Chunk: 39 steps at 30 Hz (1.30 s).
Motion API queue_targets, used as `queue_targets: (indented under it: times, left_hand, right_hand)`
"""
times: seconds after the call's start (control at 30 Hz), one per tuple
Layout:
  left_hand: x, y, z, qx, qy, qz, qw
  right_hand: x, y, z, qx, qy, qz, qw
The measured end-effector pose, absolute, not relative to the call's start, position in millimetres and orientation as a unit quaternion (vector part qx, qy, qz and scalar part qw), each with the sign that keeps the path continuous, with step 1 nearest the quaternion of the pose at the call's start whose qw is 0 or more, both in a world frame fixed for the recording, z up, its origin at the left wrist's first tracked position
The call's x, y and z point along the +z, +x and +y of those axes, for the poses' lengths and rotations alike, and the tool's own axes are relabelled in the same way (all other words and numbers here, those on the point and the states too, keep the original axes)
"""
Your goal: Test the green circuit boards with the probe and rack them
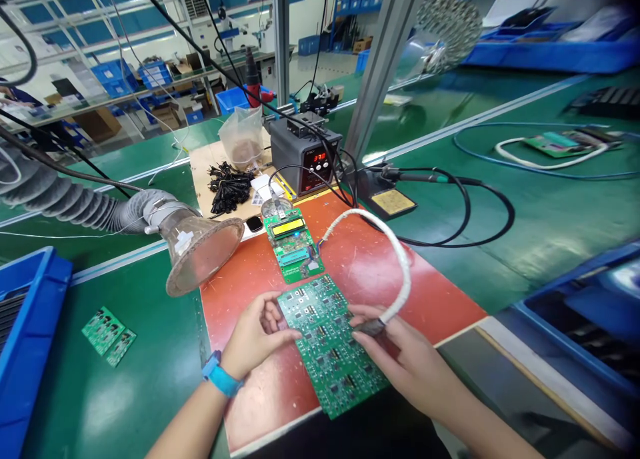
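A green circuit board panel (333, 352) lies tilted over the front edge of the red work mat (430, 282). My left hand (263, 332) grips the panel's left edge, thumb on top and fingers curled at the side. In my right hand (393, 346) is the dark end of a white-sleeved cable (403, 266), pinched between thumb and fingers over the panel's right side. Its tip is hidden by the fingers. The cable loops back to a green programmer board (291, 246) with a lit yellow display and a teal socket, just beyond the panel.
A soldering station (305, 156) showing 370 stands behind, its iron (425, 177) resting in a stand at right. A fume-extractor funnel (203, 256) hangs at left. Small green boards (107, 336) lie near a blue bin (35, 339). Black parts (230, 187) are piled at the back.
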<state>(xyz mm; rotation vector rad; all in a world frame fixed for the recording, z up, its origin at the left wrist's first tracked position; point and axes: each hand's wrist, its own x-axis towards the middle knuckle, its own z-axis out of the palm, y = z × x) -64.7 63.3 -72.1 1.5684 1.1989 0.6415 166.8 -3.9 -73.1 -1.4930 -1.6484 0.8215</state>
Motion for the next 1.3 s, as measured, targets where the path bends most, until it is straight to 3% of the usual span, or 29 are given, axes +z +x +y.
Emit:
queue_targets:
  times: [0.83,1.17,1.3]
  left_hand:
    - [-73,-66,63,0.257,0.661,0.493,0.504]
    - [-74,-66,65,0.251,0.671,0.495,0.492]
    - [-74,-66,64,0.25,0.672,0.494,0.492]
  right_hand:
    - [-72,167,-7,0.348,-0.591,-0.615,0.39]
    - [-65,175,-22,0.411,-0.601,-0.535,0.428]
    - [-66,180,-35,0.396,-0.599,-0.567,0.404]
